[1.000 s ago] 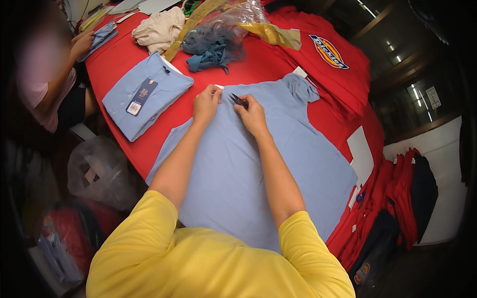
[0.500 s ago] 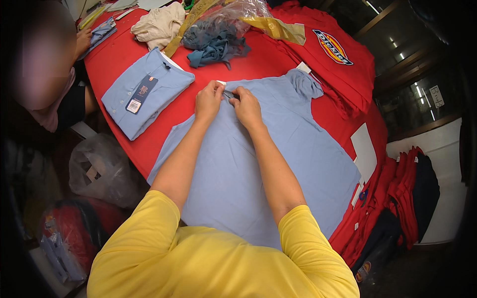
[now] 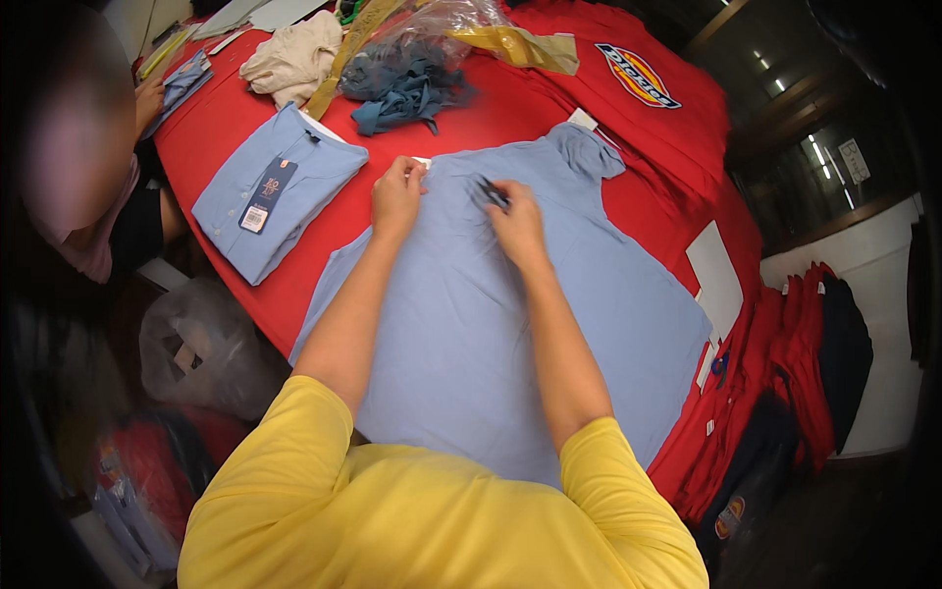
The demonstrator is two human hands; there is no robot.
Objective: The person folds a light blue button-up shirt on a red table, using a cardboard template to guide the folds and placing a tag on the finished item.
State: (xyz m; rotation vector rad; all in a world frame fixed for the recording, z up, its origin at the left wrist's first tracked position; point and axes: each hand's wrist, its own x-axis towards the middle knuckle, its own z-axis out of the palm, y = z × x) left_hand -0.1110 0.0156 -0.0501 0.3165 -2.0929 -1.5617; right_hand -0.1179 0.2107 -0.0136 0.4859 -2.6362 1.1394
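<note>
A light blue shirt (image 3: 461, 324) lies spread out on the red table, its sleeve bunched at the far right. My left hand (image 3: 396, 201) pinches the shirt's far edge, beside a small white piece that looks like a label (image 3: 422, 162). My right hand (image 3: 517, 224) is closed on a small dark tool, apparently thread snips (image 3: 491, 190), blurred by motion just above the cloth. To the left, a folded light blue shirt (image 3: 221, 196) carries a dark hang tag (image 3: 267, 196).
Beige cloth (image 3: 292, 59), dark teal scraps (image 3: 402, 93) and clear plastic with yellow tape (image 3: 515, 44) lie at the back. Red garments (image 3: 648, 128) are piled on the right near a white card (image 3: 714, 280). Another person's hand (image 3: 147, 98) is at far left, above a plastic bag (image 3: 206, 334).
My right hand has moved right, away from my left hand, carrying the snips. My left hand keeps its pinch at the shirt's far edge. The whole view has shifted slightly.
</note>
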